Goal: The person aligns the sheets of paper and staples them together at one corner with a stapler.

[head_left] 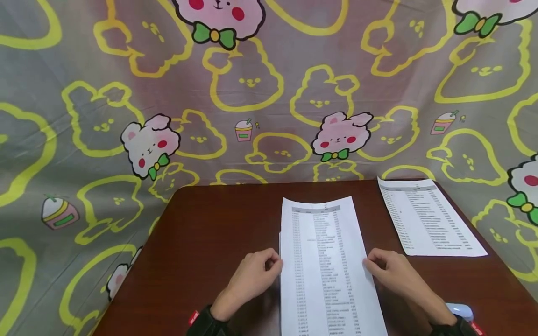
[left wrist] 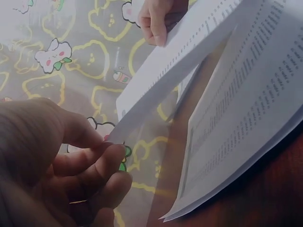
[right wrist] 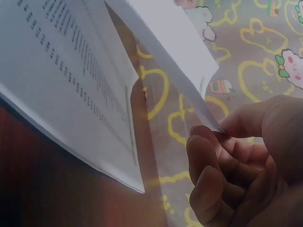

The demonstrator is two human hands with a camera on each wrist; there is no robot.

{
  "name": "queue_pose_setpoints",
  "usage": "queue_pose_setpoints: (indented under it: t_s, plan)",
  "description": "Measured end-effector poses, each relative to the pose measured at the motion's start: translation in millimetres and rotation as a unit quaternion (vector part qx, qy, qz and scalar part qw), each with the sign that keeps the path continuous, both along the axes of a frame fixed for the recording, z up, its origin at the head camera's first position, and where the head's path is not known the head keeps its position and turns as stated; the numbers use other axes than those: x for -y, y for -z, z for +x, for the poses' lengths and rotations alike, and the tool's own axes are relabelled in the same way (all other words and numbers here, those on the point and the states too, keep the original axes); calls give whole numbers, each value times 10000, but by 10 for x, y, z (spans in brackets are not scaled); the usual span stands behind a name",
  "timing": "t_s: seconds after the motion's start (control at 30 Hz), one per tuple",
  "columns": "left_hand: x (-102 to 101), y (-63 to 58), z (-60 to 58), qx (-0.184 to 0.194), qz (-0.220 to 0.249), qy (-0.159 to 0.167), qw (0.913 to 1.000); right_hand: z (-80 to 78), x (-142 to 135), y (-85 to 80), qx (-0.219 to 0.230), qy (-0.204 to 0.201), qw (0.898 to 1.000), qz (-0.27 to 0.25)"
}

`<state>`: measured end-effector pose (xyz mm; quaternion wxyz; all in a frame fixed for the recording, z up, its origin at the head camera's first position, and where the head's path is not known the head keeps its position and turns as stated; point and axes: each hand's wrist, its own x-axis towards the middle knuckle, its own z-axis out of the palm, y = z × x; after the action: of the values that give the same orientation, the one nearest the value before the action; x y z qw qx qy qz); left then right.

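Observation:
A printed sheet of paper [head_left: 321, 261] with a grey header band is held by its two side edges in the middle of the table. My left hand [head_left: 254, 273] pinches its left edge between thumb and fingers. On the opposite edge, my right hand [head_left: 392, 273] pinches it the same way, as the right wrist view also shows. Both wrist views show the held sheet raised at an angle over more printed sheets [left wrist: 241, 104], whose layered edges curl up slightly. In the head view the held sheet mostly hides those lower sheets.
Another printed sheet [head_left: 428, 217] lies at the back right of the dark brown table [head_left: 210, 233]. A light blue object [head_left: 460, 310] sits by my right wrist, partly hidden. Behind the table hangs a patterned cloth [head_left: 286, 154] with cartoon rabbits.

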<state>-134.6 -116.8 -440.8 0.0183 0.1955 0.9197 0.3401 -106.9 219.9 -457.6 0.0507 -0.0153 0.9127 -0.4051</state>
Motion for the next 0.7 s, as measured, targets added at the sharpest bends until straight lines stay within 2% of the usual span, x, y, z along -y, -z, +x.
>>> queue_pose_setpoints:
  t_s: [0.23, 0.47, 0.7]
  plan:
    - [8, 74, 37, 55, -24, 81, 9999, 21, 19, 103, 87, -75, 9999, -101]
    - [17, 181, 100, 163, -32, 217, 9996, 75, -7, 242, 470, -382, 9976, -333]
    - [-22, 257, 88, 181, -93, 242, 9995, 28, -52, 270, 488, -507, 9969, -354]
